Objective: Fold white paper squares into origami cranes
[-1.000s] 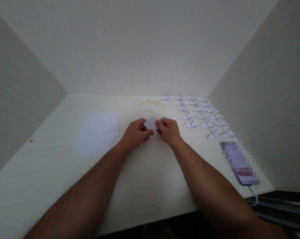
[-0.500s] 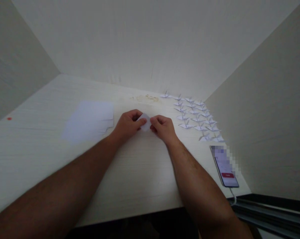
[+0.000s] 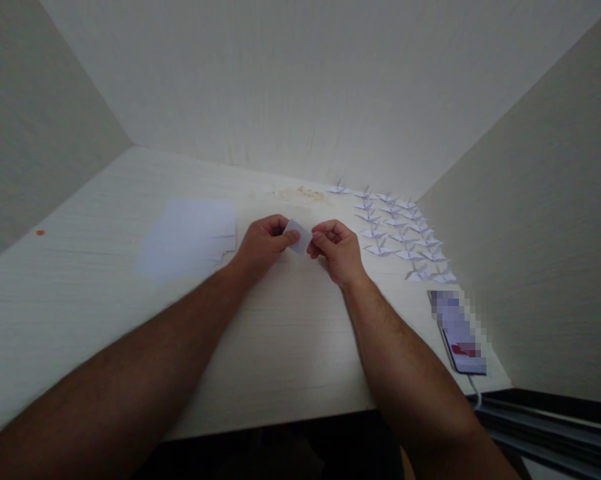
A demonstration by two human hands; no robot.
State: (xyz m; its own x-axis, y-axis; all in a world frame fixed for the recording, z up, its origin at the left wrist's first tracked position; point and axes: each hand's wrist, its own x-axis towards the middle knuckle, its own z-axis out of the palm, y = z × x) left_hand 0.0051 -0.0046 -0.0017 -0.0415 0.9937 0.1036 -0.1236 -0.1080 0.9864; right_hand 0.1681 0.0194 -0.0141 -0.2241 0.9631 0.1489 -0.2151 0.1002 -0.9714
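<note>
Between my hands is a small folded piece of white paper (image 3: 301,242), held a little above the table and turned corner-up. My left hand (image 3: 265,243) pinches its left side, with the thumb lying across the front and the fingers behind. At the paper's right corner, the thumb and fingertips of my right hand (image 3: 338,250) are pinched together on the edge. The fold lines are too small to make out. To the left of my left hand lies a stack of white paper sheets (image 3: 190,233).
Several folded paper cranes (image 3: 403,237) stand in rows at the right. Nearer me, a phone (image 3: 458,333) with a white cable (image 3: 475,392) lies by the right wall. Walls enclose the white table (image 3: 280,360). A small orange spot (image 3: 40,233) is at far left.
The paper now shows a squarer, tilted outline between my hands. My right hand has shifted slightly outward to its right corner. The whole view has moved a little.
</note>
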